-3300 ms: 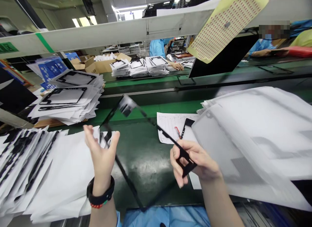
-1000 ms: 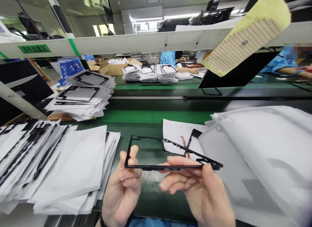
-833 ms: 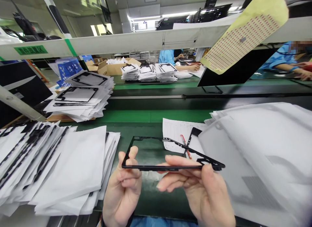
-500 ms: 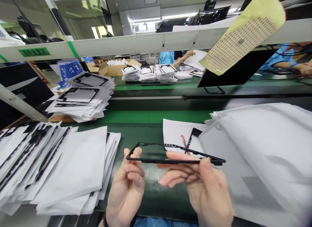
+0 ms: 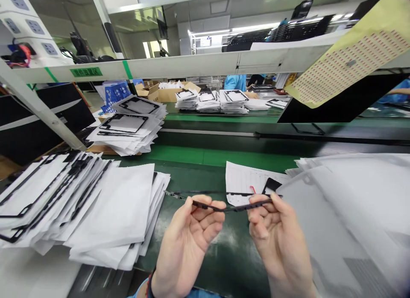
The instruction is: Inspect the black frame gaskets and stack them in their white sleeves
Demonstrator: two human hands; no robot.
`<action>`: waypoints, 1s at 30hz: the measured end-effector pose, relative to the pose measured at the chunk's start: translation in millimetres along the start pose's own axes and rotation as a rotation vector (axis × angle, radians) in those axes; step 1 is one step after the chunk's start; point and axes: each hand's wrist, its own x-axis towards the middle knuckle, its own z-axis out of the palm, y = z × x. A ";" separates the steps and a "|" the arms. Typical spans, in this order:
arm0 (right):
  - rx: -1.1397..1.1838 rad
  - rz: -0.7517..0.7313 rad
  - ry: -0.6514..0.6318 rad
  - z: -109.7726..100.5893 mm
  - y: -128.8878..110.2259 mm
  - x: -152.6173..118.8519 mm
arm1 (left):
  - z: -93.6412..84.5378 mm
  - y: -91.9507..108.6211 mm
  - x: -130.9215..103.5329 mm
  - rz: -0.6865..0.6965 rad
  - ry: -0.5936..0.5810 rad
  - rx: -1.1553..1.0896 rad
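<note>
Between my hands, above the dark green worktop (image 5: 221, 264), I hold a thin black rectangular frame (image 5: 238, 207), seen nearly edge-on. My left hand (image 5: 188, 242) grips its near left edge between thumb and fingers. At the right end, my right hand (image 5: 278, 238) pinches the frame with thumb and forefinger, the other fingers curled. Behind the frame lies a printed paper sheet (image 5: 237, 174) with a red pen (image 5: 253, 189) and a small black piece (image 5: 272, 185) on it.
Left of my hands are white sleeves (image 5: 118, 204) and black frames between white sheets (image 5: 48, 182). Another stack (image 5: 128, 127) stands behind. Large translucent white sheets (image 5: 358, 204) lie at right. Overhead runs a white rail (image 5: 192, 65) with a yellow sticker sheet (image 5: 349, 59). Across the bench, a person in blue sleeves (image 5: 235, 82) works.
The black frame has been turned in my hands. My left hand has shifted right along its edge, and my right hand now pinches its right end. My view has swung left.
</note>
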 end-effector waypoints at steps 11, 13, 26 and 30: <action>0.119 0.336 -0.070 -54.8 18.8 20.5 | -29.7 21.8 17.3 0.141 0.029 -0.071; 0.014 0.370 -0.134 -69.0 26.3 20.3 | -35.9 30.8 21.3 0.177 0.095 -0.033; -0.503 0.299 -0.109 -113.7 71.3 2.4 | -104.5 26.0 80.2 0.081 0.154 0.548; -0.431 0.258 -0.011 -124.0 81.0 6.1 | -117.9 11.5 66.8 0.071 0.115 0.605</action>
